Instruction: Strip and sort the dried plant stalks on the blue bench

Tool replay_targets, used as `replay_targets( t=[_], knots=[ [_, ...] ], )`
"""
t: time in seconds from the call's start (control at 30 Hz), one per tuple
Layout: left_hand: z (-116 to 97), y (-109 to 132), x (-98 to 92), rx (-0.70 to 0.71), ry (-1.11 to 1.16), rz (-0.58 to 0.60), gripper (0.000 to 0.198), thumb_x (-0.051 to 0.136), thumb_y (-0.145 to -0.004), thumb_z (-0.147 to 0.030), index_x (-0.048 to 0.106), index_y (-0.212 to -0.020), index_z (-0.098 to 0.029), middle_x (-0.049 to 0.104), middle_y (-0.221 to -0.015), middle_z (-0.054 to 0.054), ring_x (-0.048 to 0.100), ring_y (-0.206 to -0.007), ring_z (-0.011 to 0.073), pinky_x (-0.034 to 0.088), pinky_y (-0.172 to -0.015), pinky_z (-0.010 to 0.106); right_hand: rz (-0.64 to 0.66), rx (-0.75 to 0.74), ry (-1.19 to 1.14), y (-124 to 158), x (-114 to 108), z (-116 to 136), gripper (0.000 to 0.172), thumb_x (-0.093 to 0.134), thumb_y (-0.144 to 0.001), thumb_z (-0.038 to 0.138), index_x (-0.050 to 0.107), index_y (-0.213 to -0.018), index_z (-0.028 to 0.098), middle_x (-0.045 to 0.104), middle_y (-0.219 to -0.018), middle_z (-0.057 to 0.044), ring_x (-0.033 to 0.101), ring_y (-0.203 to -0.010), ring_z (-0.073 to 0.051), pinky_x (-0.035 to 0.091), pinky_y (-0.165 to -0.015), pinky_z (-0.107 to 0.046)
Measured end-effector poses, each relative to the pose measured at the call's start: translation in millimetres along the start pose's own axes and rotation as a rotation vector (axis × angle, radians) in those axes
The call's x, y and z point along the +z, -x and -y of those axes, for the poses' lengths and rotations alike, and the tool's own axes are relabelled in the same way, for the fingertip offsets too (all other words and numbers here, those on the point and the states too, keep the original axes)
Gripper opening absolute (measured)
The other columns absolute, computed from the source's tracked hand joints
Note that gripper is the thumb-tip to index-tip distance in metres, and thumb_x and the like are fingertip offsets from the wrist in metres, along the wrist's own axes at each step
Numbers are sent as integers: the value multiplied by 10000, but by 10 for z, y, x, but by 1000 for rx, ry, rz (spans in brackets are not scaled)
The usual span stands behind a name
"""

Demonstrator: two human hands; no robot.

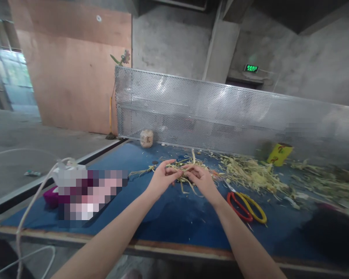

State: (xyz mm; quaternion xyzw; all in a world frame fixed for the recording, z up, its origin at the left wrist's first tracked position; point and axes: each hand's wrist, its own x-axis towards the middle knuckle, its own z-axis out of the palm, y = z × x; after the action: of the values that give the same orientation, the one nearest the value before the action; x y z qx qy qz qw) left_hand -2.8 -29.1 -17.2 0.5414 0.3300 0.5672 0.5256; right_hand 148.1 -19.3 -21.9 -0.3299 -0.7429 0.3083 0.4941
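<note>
Both of my hands meet over the middle of the blue tabletop (174,224). My left hand (162,176) pinches thin dried plant strands (184,188) between thumb and fingers. From the other side my right hand (202,179) pinches the same strands, its fingertips almost touching the left ones. Strand ends hang below the fingers, and one pale strip (193,155) sticks up behind them. More dried stalks (142,171) stretch out to the left of my left hand. Scissors with one red and one yellow handle (251,207) lie right of my right hand.
Heaps of dried plant scraps (250,172) cover the right side. A yellow canister (280,154) and a pale jar (147,138) stand near the perforated metal screen (186,104) at the back. On the left are a magenta object (50,197) and a white cable (29,209).
</note>
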Motion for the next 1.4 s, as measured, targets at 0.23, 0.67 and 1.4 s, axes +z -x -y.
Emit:
replay_targets(
  t=[0.23,0.67,1.4],
  knots=[
    [35,23,27,39,-1,179,587,660,-615,-269,365,-1110,-157,596,-661,-12,502,-428,68,409,-440,212,-173,-59,64,18,-11,50,158,575,-707,316,620,-674,168,591,-688,-22,519,-633,-130,404,-587,-235],
    [-2,34,28,52,5,188,728,660,-601,-165,303,-1236,-148,607,-715,9,567,-556,110,483,-575,286,-152,119,97,-24,-59,-40,256,475,-752,397,517,-659,162,404,-503,41,343,-432,-81,282,-429,-209],
    [-68,49,24,179,-52,27,773,630,-616,-185,242,-1281,-114,597,-721,20,539,-563,113,496,-503,262,50,4,22,58,-5,79,232,406,-821,387,514,-837,182,524,-678,-5,511,-634,-116,405,-598,-226]
  ],
)
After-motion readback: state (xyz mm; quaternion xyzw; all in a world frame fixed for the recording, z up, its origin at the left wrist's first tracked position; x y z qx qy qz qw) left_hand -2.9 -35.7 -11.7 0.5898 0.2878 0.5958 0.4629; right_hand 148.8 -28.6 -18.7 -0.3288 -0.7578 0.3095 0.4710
